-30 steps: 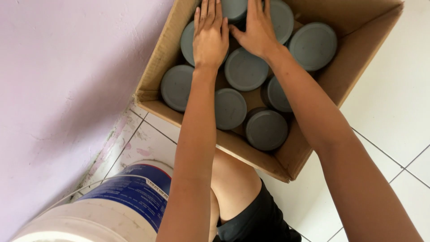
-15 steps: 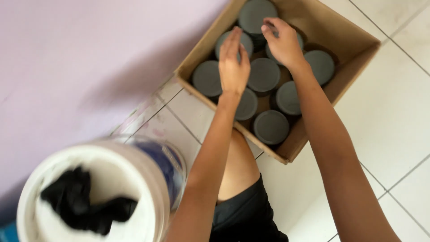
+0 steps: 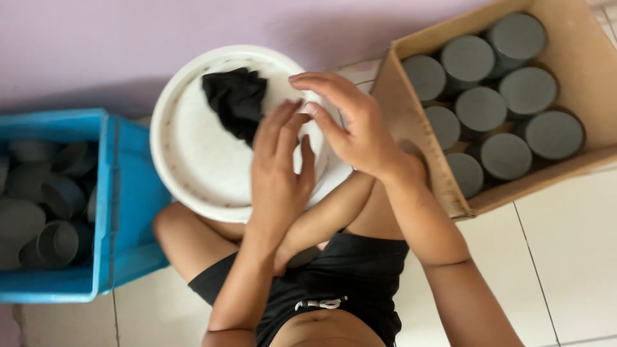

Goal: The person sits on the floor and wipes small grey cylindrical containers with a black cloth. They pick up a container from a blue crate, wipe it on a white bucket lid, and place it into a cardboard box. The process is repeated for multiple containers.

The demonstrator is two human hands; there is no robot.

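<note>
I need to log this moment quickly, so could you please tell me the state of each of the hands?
Left hand: open, flat over the white bucket, holding nothing.
Right hand: open, fingers spread, holding nothing visible.

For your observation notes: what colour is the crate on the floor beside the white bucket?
Bright blue; the crate shows clearly in the head view.

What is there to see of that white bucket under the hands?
The white bucket is round, looks like plastic, and is seen from straight above, standing open between the person's knees near the lilac wall. A crumpled black cloth lies at its far side. The left hand rests flat over its near right rim, and the right hand hovers over the right rim with fingers spread.
</note>
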